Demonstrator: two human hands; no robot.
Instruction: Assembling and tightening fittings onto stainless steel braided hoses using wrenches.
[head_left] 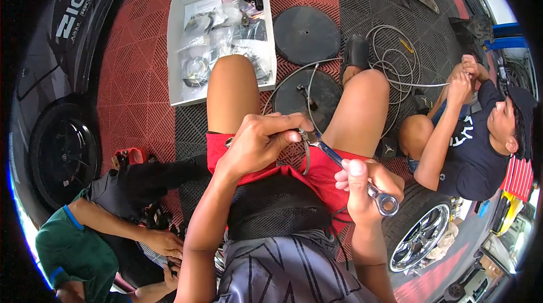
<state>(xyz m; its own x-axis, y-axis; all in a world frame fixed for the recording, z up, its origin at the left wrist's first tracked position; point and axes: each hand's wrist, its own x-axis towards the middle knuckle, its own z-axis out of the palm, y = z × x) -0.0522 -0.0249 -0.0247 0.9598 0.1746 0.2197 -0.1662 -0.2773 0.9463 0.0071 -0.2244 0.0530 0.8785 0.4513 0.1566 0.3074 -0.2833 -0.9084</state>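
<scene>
Above my lap, my left hand point(259, 140) pinches a small metal fitting point(306, 135) at the end of a thin grey hose point(307, 162). My right hand point(370, 187) is wrapped around a shiny combination wrench point(332, 155), thumb lying along it. The open-jaw end of the wrench meets the fitting at my left fingertips. Its ring end point(387, 204) sticks out past my right palm. Fingers partly hide the fitting, so how the jaw sits on it is unclear.
A white box point(172, 71) of bagged parts lies beyond my knees, beside two black discs point(307, 34). Coiled hose point(418, 65) spreads to the right, where a crouching person point(475, 139) holds a length. Another person point(85, 246) works at left. A wheel point(421, 235) lies near my right arm.
</scene>
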